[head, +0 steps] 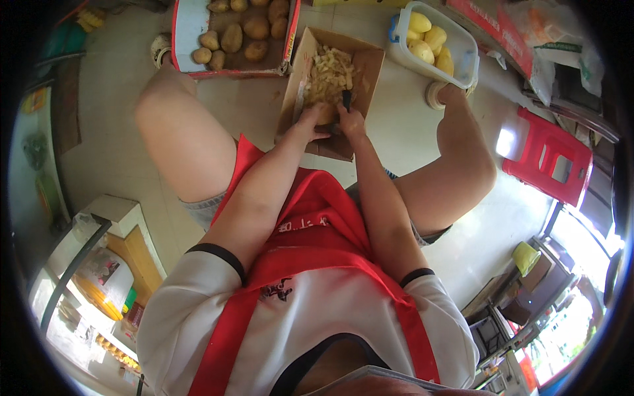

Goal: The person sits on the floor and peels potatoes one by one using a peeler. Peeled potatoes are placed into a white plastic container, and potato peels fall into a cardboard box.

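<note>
My left hand (312, 121) grips a potato (327, 115) low over an open cardboard box (368, 74) on the floor between my legs. Against the potato's right side is my right hand (351, 122), closed around a tool with a black handle (346, 99), which looks like a peeler. Its working end is hidden by the hand. A heap of pale potato peelings (329, 69) fills the far part of the box. How much of the potato is peeled cannot be made out.
Unpeeled potatoes (232, 38) lie in a red-edged carton (190, 37) at the upper left. Peeled potatoes (421, 51) sit in a clear plastic tub (465, 74) by my right foot. A red plastic stool (554, 153) stands to the right, a cabinet (116, 213) to the left.
</note>
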`<state>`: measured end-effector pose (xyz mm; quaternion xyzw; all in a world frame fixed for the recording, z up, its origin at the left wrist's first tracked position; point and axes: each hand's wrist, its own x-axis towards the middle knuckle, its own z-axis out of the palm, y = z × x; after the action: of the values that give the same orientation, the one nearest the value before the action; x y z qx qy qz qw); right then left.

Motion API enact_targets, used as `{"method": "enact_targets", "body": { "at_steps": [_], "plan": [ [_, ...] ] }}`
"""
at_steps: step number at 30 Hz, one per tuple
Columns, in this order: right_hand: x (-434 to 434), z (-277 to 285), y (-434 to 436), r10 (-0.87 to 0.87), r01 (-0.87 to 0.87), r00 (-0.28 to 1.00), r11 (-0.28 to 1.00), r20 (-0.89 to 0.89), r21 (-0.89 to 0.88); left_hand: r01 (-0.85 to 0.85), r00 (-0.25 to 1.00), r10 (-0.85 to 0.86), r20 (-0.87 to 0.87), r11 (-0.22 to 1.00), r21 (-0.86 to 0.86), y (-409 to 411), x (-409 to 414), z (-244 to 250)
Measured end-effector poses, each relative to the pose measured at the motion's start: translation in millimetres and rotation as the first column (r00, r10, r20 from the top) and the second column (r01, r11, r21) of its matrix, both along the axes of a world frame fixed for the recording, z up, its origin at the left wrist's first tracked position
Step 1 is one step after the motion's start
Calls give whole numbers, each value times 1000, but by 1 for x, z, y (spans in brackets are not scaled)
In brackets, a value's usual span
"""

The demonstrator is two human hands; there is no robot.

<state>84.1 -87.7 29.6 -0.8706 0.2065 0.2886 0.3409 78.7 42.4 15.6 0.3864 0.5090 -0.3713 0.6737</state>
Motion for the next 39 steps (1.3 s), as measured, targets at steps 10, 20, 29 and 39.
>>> {"method": "enact_targets", "body": {
  "at_steps": [10, 20, 29, 39],
  "plan": [
    [5, 31, 3, -100, 79, 882, 995, 461, 64, 67, 867, -46, 496, 997, -25, 10, 15, 30],
    [19, 47, -2, -349, 236, 726, 936, 592, 263, 146, 819, 23, 573, 958, -248, 40, 34, 72],
    [20, 86, 24, -514, 265, 794, 772, 324, 577, -199, 906, 249, 343, 964, -176, 30, 27, 77],
    [12, 90, 33, -287, 36, 819, 890, 497, 454, -202, 949, 253, 186, 946, -255, 31, 25, 51]
  ]
}}
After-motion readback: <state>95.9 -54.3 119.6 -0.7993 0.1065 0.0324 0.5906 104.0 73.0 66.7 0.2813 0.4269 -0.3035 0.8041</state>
